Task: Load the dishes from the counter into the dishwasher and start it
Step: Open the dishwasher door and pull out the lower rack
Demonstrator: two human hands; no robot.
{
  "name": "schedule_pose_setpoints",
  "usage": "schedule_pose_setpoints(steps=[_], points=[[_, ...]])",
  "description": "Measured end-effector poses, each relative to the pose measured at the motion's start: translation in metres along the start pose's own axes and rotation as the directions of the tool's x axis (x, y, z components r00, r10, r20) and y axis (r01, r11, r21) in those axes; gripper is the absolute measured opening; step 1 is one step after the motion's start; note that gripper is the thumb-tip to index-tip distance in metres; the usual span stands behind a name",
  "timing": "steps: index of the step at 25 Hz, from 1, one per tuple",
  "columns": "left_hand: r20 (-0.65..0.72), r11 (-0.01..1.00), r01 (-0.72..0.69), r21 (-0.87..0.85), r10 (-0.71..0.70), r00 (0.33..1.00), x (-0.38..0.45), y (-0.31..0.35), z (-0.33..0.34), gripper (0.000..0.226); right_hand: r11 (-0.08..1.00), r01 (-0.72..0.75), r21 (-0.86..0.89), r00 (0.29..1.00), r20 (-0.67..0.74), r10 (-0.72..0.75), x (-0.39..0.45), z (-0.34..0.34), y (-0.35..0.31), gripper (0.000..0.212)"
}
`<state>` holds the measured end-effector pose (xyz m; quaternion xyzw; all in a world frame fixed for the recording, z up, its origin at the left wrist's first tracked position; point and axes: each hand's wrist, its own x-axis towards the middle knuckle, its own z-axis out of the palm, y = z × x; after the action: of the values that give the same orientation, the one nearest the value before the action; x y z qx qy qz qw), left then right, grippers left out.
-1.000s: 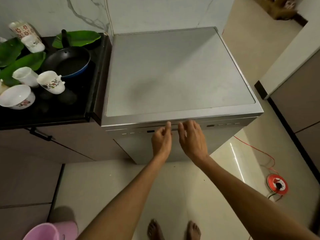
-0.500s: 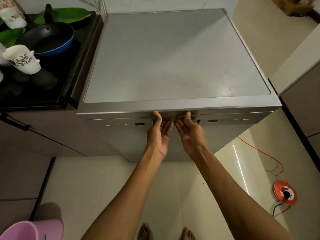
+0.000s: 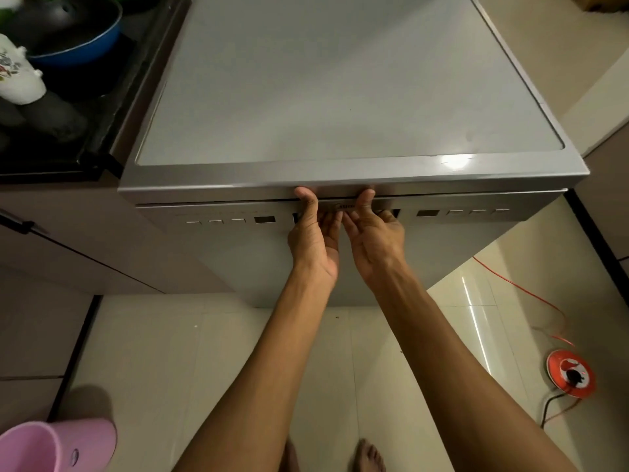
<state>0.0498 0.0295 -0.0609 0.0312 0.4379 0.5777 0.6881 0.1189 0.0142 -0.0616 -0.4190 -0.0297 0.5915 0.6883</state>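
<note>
The silver dishwasher (image 3: 340, 97) stands beside the black counter (image 3: 85, 151), and its door (image 3: 238, 264) looks closed. My left hand (image 3: 315, 240) and my right hand (image 3: 376, 241) are side by side, palms up, at the middle of the control strip. Their fingers hook into the door handle recess (image 3: 394, 212) and the thumbs press the top edge. On the counter at the upper left are a blue pan (image 3: 75, 35) and a white floral mug (image 3: 17, 76).
A pink plastic container (image 3: 54, 447) sits on the floor at the lower left. A red cable reel (image 3: 570, 373) with an orange cord (image 3: 520, 287) lies on the tiles to the right. My bare feet are at the bottom edge, and brown cabinets flank both sides.
Both hands turned palms up and hooked into the handle recess, having hovered in front of it before. My view moved closer and to the right, so most of the counter dishes left the frame.
</note>
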Motion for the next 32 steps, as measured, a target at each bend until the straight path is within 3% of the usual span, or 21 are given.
schedule_pose_setpoints(steps=[7, 12, 16, 21, 28, 30, 32], points=[[-0.103, 0.998, -0.053, 0.026, 0.056, 0.993, -0.011, -0.003, 0.006, 0.035, 0.996, 0.011, -0.086, 0.997, -0.069, -0.017, -0.006, 0.001, 0.001, 0.056], [-0.213, 0.986, -0.012, 0.166, 0.048, 0.976, -0.057, -0.021, -0.031, 0.053, 0.983, -0.039, -0.181, 0.996, -0.09, 0.023, -0.062, -0.034, 0.011, 0.037], [-0.249, 0.978, 0.032, 0.205, 0.021, 0.968, -0.095, -0.034, -0.065, 0.051, 0.966, -0.088, -0.244, 0.99, -0.131, 0.057, -0.104, -0.066, 0.021, 0.042], [-0.191, 0.973, 0.025, 0.23, 0.019, 0.981, -0.125, -0.048, -0.101, 0.055, 0.943, -0.076, -0.324, 0.985, -0.169, 0.021, -0.137, -0.095, 0.041, 0.057], [-0.201, 0.973, 0.133, 0.188, -0.094, 0.975, -0.16, -0.059, -0.148, 0.056, 0.941, -0.054, -0.335, 0.976, -0.216, -0.021, -0.186, -0.133, 0.064, 0.049], [-0.261, 0.962, 0.197, 0.189, -0.144, 0.954, -0.174, -0.068, -0.166, 0.065, 0.909, -0.111, -0.401, 0.967, -0.256, 0.005, -0.21, -0.15, 0.072, 0.039], [-0.323, 0.946, 0.264, 0.188, -0.194, 0.926, -0.19, -0.074, -0.188, 0.064, 0.804, -0.196, -0.561, 0.96, -0.276, 0.041, -0.234, -0.166, 0.078, 0.029]])
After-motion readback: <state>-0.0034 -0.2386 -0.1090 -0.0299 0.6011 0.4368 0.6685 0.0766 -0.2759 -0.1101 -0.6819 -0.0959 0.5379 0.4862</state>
